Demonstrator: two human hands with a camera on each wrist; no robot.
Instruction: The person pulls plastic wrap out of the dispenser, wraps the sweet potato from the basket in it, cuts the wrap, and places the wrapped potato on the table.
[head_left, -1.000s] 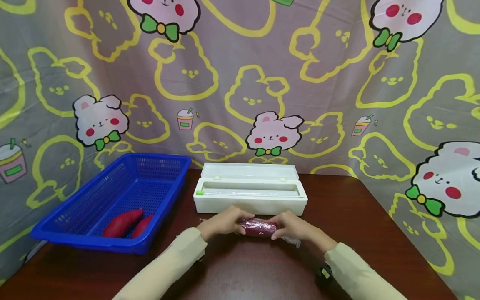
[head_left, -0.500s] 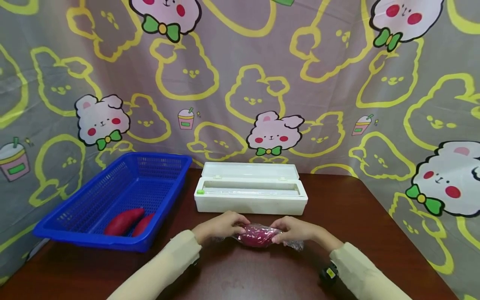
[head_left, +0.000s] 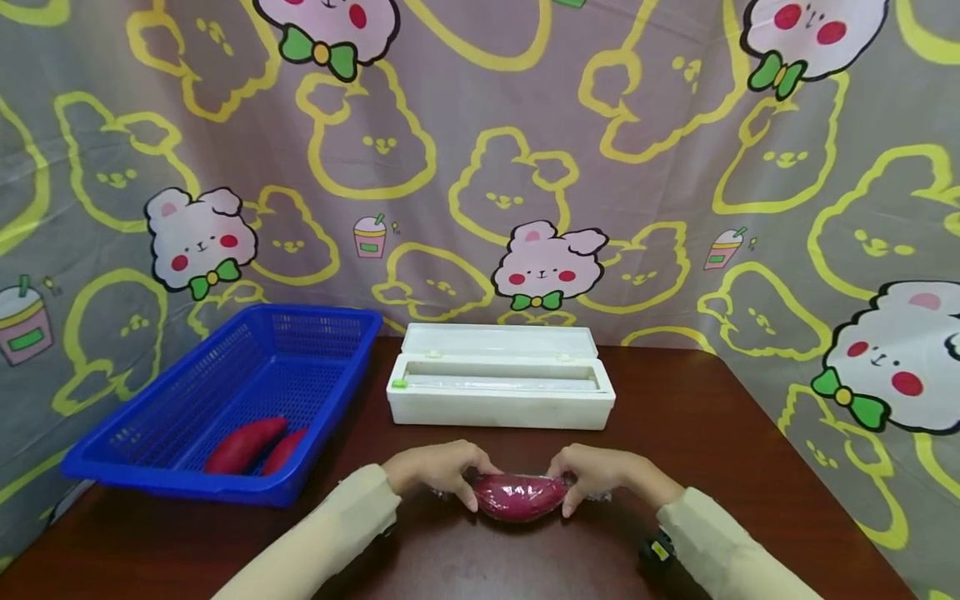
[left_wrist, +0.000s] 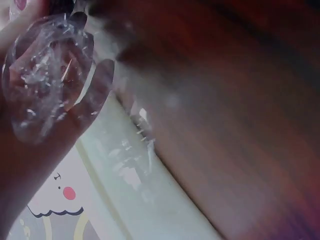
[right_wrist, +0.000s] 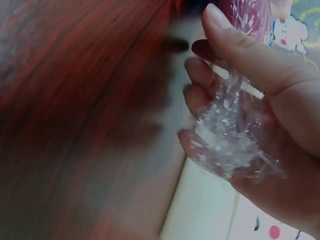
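A red sweet potato (head_left: 521, 498), wrapped in shiny cling film, is held between both hands close over the table in the head view. My left hand (head_left: 444, 468) pinches its left end with thumb and fingers; my right hand (head_left: 602, 472) does the same at the right end. Loose, crumpled film (left_wrist: 47, 82) bunches against the palm in the left wrist view. On the right wrist side, a twisted tail of film (right_wrist: 230, 132) trails from the sweet potato (right_wrist: 257, 20) into the palm.
Behind the hands stands a white cling film box (head_left: 501, 411), its lid (head_left: 498, 342) raised and a film roll (head_left: 502, 383) inside. To the left, a blue plastic basket (head_left: 180, 485) holds two red sweet potatoes (head_left: 246, 446). A patterned curtain hangs behind the brown table (head_left: 480, 558).
Both hands have brought the wrapped sweet potato nearer the front of the table, away from the white box. Their grip has shifted out to its two ends, showing more of its smooth, film-covered side.
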